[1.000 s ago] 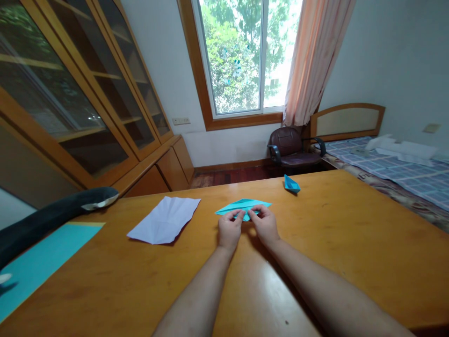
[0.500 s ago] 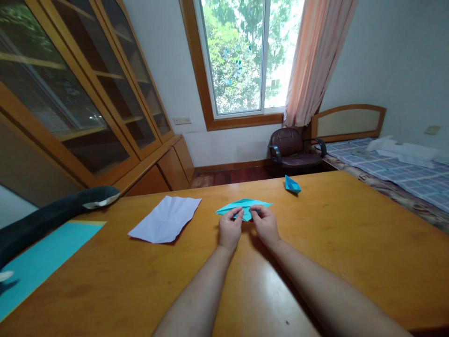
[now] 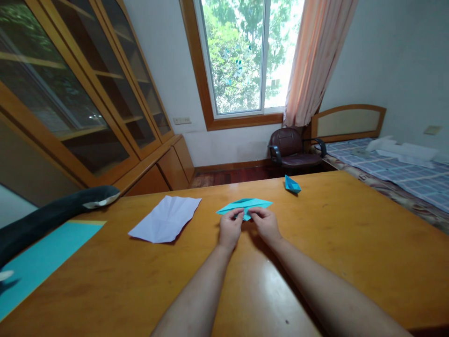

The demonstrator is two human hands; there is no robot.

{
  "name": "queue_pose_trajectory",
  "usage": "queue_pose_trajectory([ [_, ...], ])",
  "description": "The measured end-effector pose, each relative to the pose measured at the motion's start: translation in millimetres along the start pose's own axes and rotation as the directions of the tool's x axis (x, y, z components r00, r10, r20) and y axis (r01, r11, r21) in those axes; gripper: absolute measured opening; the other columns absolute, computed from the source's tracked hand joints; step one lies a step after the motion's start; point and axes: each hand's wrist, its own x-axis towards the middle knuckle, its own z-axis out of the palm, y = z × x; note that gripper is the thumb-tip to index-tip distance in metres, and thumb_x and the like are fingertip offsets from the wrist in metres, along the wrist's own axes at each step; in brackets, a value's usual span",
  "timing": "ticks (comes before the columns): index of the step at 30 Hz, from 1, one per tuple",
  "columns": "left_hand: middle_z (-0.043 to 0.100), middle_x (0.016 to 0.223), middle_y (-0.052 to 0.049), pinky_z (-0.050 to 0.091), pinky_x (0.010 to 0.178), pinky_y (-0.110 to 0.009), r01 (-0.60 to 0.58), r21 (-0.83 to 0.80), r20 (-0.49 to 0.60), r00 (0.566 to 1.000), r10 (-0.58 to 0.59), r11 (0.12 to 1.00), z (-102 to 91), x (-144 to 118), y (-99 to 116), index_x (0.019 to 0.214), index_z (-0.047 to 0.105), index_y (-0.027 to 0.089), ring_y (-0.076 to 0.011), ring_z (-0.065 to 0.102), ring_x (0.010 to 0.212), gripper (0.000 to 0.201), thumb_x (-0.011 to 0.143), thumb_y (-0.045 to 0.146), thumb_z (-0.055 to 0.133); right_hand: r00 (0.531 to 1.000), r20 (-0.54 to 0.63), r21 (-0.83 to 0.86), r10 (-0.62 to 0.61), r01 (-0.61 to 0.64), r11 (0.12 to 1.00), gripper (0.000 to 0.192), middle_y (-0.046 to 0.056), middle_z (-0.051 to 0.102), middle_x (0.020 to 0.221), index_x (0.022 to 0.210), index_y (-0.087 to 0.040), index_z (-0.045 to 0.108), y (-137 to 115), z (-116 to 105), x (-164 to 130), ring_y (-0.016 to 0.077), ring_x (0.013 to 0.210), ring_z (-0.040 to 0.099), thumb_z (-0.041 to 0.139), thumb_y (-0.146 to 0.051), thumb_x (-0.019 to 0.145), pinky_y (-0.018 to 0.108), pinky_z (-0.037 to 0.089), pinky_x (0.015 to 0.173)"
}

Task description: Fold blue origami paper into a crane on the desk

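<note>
Turquoise folded paper (image 3: 245, 203), lilac-white sheet (image 3: 166, 220), blue boat (image 3: 292, 186), orange-brown table (image 3: 351, 224), blue checked bedcover (image 3: 407, 175)

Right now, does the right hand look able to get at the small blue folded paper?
Likely yes: nothing visible stands between the right hand and the small blue folded paper, though that hand is occupied with the turquoise paper.

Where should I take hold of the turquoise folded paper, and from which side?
Probably pinch the turquoise folded paper around the middle of its near edge, coming from the near side, where the left hand and right hand have their fingertips. It spreads wide and tapers to points at left and right; those narrow tips would likely bend, so grip centrally and lightly.
</note>
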Motion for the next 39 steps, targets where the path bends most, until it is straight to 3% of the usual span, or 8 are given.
queue_pose_trajectory([
  [5, 0.074, 0.082, -0.006, 0.050, 0.069, -0.027, 0.020, 0.055, 0.005, 1.000, -0.020, 0.998, -0.8, 0.5, 3.8, 0.086, 0.075, 0.014, -0.0162, 0.063, 0.071, 0.025, 0.070, 0.032, 0.070, 1.000, 0.015, -0.074, -0.024, 0.025, 0.997, 0.019, 0.005, 0.072, 0.073, 0.075, -0.018, 0.072, -2.3, -3.6, 0.9, 0.0182, 0.066, 0.065, 0.065, -0.035, 0.070, 0.032, 0.054, 0.066],
  [10, 0.073, 0.080, -0.005, 0.051, 0.067, -0.028, 0.057, 0.005, 0.045, 0.997, -0.058, 0.998, -1.7, -0.2, 6.7, 0.087, 0.074, 0.014, -0.0148, 0.063, 0.065, 0.027, 0.064, 0.030, 0.076, 0.999, 0.024, -0.140, -0.034, 0.037, 0.989, 0.020, 0.005, 0.073, 0.075, 0.080, -0.018, 0.071, -0.1, -7.9, 1.7, 0.0192, 0.067, 0.065, 0.067, -0.032, 0.066, 0.033, 0.054, 0.067],
  [21, 0.075, 0.087, -0.006, 0.054, 0.075, -0.031, 0.100, -0.017, 0.063, 0.993, -0.099, 0.995, -3.4, -0.3, 11.7, 0.089, 0.074, 0.014, -0.0181, 0.067, 0.075, 0.031, 0.058, 0.015, 0.078, 0.995, 0.078, -0.127, -0.067, 0.077, 0.989, 0.021, 0.007, 0.074, 0.082, 0.084, -0.018, 0.070, 7.6, -10.9, 3.7, 0.0220, 0.076, 0.068, 0.067, -0.031, 0.067, 0.036, 0.056, 0.076],
  [32, 0.075, 0.091, -0.006, 0.054, 0.081, -0.032, -0.102, 0.173, 0.062, 0.994, 0.093, 0.980, -4.9, -2.7, 8.9, 0.093, 0.075, 0.018, -0.0193, 0.069, 0.083, 0.024, 0.070, 0.017, 0.068, 0.991, 0.039, -0.254, -0.127, 0.133, 0.958, 0.023, 0.007, 0.075, 0.091, 0.090, -0.019, 0.075, 12.1, -10.0, 3.0, 0.0228, 0.083, 0.070, 0.060, -0.027, 0.074, 0.039, 0.056, 0.083],
  [39, 0.075, 0.094, -0.006, 0.054, 0.078, -0.030, -0.125, 0.291, 0.052, 0.992, 0.115, 0.948, -5.5, -4.4, 6.9, 0.101, 0.073, 0.018, -0.0179, 0.068, 0.081, 0.029, 0.074, 0.022, 0.066, 0.966, 0.103, -0.361, -0.237, 0.258, 0.896, 0.023, 0.006, 0.076, 0.090, 0.091, -0.022, 0.076, 10.1, -13.4, 4.7, 0.0216, 0.080, 0.071, 0.057, -0.024, 0.078, 0.036, 0.057, 0.080],
])
